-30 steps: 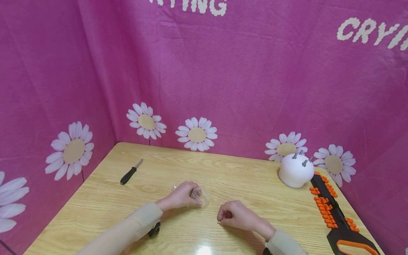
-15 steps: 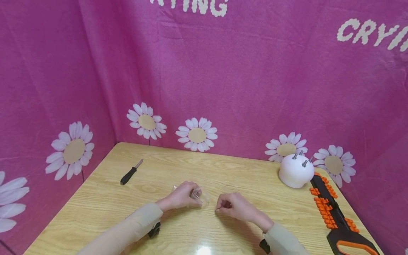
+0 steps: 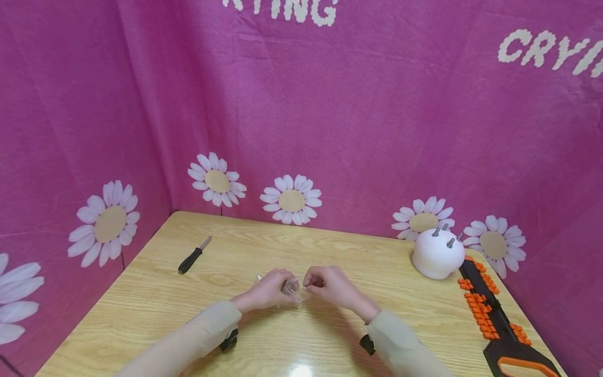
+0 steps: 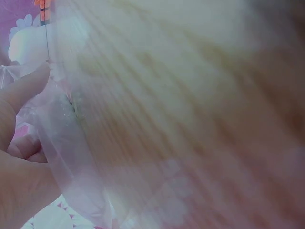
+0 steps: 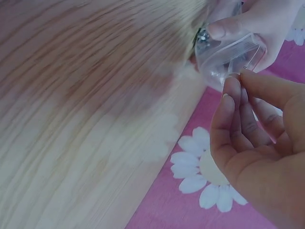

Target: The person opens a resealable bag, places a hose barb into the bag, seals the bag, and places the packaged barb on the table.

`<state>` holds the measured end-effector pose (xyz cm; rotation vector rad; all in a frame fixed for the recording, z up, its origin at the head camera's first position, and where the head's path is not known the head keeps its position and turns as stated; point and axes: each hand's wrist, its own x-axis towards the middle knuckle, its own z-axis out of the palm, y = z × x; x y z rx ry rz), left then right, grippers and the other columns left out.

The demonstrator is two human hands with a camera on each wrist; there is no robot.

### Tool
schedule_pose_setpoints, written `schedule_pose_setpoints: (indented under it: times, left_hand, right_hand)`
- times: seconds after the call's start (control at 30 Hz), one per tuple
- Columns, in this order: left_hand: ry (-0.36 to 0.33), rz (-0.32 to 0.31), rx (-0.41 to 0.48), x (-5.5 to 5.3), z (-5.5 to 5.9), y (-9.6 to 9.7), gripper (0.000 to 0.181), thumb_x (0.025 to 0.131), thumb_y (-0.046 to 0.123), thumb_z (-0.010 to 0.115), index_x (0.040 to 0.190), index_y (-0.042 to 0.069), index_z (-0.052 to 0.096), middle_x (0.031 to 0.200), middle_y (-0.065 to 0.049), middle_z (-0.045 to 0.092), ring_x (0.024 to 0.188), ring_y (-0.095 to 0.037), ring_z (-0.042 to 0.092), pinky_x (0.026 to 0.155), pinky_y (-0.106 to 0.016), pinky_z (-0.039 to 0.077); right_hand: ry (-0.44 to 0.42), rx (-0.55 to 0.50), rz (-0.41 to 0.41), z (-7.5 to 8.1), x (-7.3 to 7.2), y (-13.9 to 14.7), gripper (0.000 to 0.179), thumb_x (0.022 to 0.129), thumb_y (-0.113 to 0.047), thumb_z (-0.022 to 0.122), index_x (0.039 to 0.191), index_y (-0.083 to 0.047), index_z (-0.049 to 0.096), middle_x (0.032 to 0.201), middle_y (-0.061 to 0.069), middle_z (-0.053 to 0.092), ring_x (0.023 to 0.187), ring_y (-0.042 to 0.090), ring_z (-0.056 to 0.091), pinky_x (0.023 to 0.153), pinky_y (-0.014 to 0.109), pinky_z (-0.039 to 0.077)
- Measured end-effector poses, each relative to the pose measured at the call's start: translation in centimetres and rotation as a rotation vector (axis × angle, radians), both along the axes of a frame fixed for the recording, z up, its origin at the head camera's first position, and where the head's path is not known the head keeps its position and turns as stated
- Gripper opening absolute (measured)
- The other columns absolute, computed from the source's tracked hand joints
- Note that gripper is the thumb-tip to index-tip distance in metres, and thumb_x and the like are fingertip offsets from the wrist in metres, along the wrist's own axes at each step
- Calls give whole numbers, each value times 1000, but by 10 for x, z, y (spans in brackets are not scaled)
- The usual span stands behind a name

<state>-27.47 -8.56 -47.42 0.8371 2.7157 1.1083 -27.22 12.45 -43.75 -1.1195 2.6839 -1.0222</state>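
Note:
My left hand (image 3: 270,289) grips a clear plastic bag (image 3: 292,290) near the middle of the table. Small shiny metal bits (image 5: 203,37) show through the bag in the right wrist view. Thumb and fingertips of my right hand (image 3: 334,285) pinch a tiny pale, shiny piece (image 3: 304,287), too small to name. These fingertips are right at the bag's mouth, seen in the right wrist view, and mostly hide the piece there. In the left wrist view, the thumb of the left hand (image 4: 21,100) lies along the bag.
A black-handled screwdriver (image 3: 190,260) lies at the back left of the wooden table (image 3: 264,241). At the back right is a white rounded body (image 3: 438,256) with several metal studs upward. A long black and orange item (image 3: 494,309) lies along the right edge. Pink cloth (image 3: 330,131) hangs behind.
My right hand has moved left and away from me, lifting the tiny piece from the table area up to the bag. The left hand and bag have stayed nearly still.

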Motion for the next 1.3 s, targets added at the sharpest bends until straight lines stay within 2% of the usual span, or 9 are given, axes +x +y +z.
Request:
schedule_pose_setpoints:
  times: [0.23, 0.53, 0.73, 1.13, 1.3]
  left_hand:
    - [1, 11, -21, -1, -1, -1, 27, 76, 24, 86, 88, 12, 65, 81, 3, 60, 77, -10, 48, 68, -24, 40]
    - [-3, -16, 35, -1, 0, 1, 29, 75, 19, 87, 89, 6, 66, 89, -2, 68, 79, -7, 60, 73, -21, 49]
    - [-40, -9, 59, -2, -2, 1, 28, 76, 17, 86, 86, 6, 63, 94, -5, 69, 83, -11, 65, 74, -22, 51]
    - [-7, -7, 23, -2, -1, 3, 31, 78, 20, 85, 78, 9, 55, 93, -2, 69, 86, -11, 61, 77, -25, 48]
    - [-6, 3, 11, -2, -1, 3, 26, 78, 21, 84, 87, 8, 64, 93, -2, 69, 87, -11, 59, 78, -26, 47]
  right_hand:
    - [-20, -28, 30, 1, -1, -12, 4, 91, 0, 66, 93, -3, 69, 84, 10, 74, 67, -1, 57, 60, 15, 49]
    - [18, -8, 3, -1, 3, 3, 5, 89, 1, 67, 92, -3, 69, 82, 6, 72, 71, -2, 57, 65, 16, 50]
    - [11, -9, 7, -6, 9, 11, 5, 88, 0, 68, 91, -4, 69, 82, 5, 71, 72, -4, 56, 66, 16, 51]
    - [34, -22, 47, -11, 13, 7, 8, 89, 0, 67, 93, -5, 72, 81, 8, 73, 71, -3, 58, 66, 16, 51]
    - [5, -30, 50, -11, 13, 5, 7, 91, -4, 67, 91, -6, 74, 84, 7, 76, 71, -1, 60, 65, 15, 50]
